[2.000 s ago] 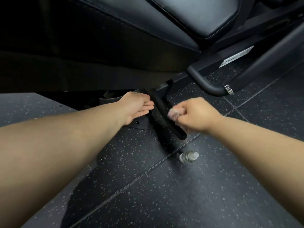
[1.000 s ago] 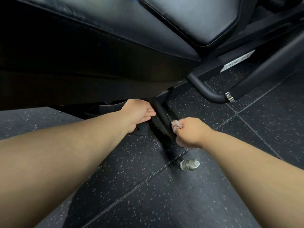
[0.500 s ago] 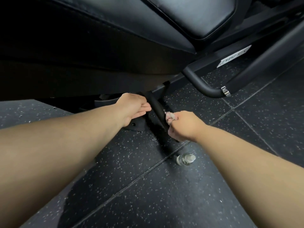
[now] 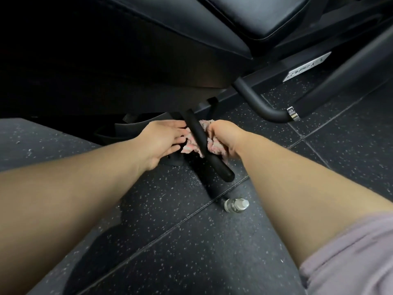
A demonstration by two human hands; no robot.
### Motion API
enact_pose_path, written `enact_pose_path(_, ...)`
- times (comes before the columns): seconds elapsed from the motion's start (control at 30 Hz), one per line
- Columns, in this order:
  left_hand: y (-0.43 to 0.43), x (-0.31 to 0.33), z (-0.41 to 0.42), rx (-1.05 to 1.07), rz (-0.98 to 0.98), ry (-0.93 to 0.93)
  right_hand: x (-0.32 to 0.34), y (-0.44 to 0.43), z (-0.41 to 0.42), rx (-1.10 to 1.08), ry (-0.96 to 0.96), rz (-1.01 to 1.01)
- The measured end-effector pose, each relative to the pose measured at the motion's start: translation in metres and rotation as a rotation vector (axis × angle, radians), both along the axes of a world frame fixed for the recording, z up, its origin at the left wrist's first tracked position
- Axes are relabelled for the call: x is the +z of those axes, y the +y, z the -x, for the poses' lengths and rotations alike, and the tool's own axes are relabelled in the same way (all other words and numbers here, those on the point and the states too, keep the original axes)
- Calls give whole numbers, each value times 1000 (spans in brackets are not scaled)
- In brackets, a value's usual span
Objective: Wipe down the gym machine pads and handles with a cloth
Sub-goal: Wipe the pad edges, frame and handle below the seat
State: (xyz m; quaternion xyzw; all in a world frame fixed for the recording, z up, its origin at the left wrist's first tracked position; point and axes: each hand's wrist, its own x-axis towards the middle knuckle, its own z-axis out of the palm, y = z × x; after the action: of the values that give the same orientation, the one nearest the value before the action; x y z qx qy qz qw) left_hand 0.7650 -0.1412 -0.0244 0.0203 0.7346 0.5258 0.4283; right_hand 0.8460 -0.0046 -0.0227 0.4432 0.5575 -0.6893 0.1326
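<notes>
Gripping the cloth in curled fingers, the right hand holds it bunched against the handle, a short black bar low over the floor. The pink cloth passes behind the bar and shows on both sides of it, about midway along. The left hand lies with fingers straight, its tips touching the cloth's left edge, gripping nothing.

The main risk, as I judge it, is the bottle. It seems to lie on its side just beyond the handle's free end, so a stroke running off that end could strike it and send it rolling. The cloth is only loosely wadded, so it may slip round the bar and leave the underside unwiped. The straight left fingers sit close to the bar and could be pinched if it swings. The pad hangs overhead, and rising carelessly could mean a knock against it.

The only writing sits on a pale label on the frame. Dark letters show there, too blurred to read. The bottle shows no legible mark.
</notes>
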Motion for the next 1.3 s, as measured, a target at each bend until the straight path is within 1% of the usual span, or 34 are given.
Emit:
enact_pose_path(0.07,0,2,0,9,11,15,-1,3,-2,-13,-5,64)
enact_pose_path(0.1,-1,4,-2,5,15,19,-3,5,-2,-22,0,64)
enact_pose_path(0.17,-2,6,-9,-4,24,4,-6,10,-5,11,-19,99)
enact_pose_path(0.23,1,7,-22,-12,-1,-67,-12,16,-17,74,-47,100)
enact_pose_path(0.33,9,6,-39,44,-92,-170,-27,24,-36,111,-86,111)
enact_pose_path(0.5,13,-7,-47,122,-136,-178,-18,35,-72,392,-121,24)
enact_pose_path(0.57,14,-8,-51,131,-139,-180,-10,37,-78,439,-74,-38)
enact_pose_path(0.6,15,-8,-54,132,-125,-177,-4,35,-78,427,-41,-88)
enact_pose_path(0.67,18,-10,-63,112,-58,-157,0,25,-70,246,107,-217)
enact_pose_path(0.7,19,-10,-67,90,-12,-142,2,20,-65,198,200,-240)
enact_pose_path(0.73,20,-12,-72,66,37,-129,2,17,-60,191,247,-219)
enact_pose_path(0.77,21,-12,-77,57,81,-114,-2,15,-58,223,257,-201)
enact_pose_path(0.8,19,-11,-78,75,107,-89,0,12,-53,249,219,-224)
enact_pose_path(0.83,18,-9,-79,110,111,-69,3,11,-52,225,185,-237)
enact_pose_path(0.87,14,-7,-80,150,81,-75,8,10,-52,185,172,-254)
enact_pose_path(0.93,9,-5,-80,176,-71,-188,8,9,-55,189,226,-283)
enact_pose_path(1.0,9,2,-85,130,-269,-344,7,1,-59,245,260,-225)
enact_pose_path(1.03,10,2,-89,124,-326,-371,7,-4,-62,244,263,-187)
enact_pose_path(1.07,12,-1,-88,135,-332,-338,4,-5,-63,203,256,-171)
enact_pose_path(1.1,12,-4,-84,187,-326,-261,-3,-5,-63,142,282,-150)
enact_pose_path(1.17,7,-11,-67,412,-393,-124,-14,1,-64,49,328,-166)
enact_pose_path(1.2,1,-14,-57,518,-418,-83,-17,4,-65,64,302,-227)
enact_pose_path(1.23,-3,-20,-46,601,-392,-50,-22,7,-67,133,234,-314)
enact_pose_path(1.27,-4,-27,-38,631,-311,-11,-25,9,-70,241,162,-386)
enact_pose_path(1.3,0,-35,-35,602,-210,11,-28,9,-71,352,102,-420)
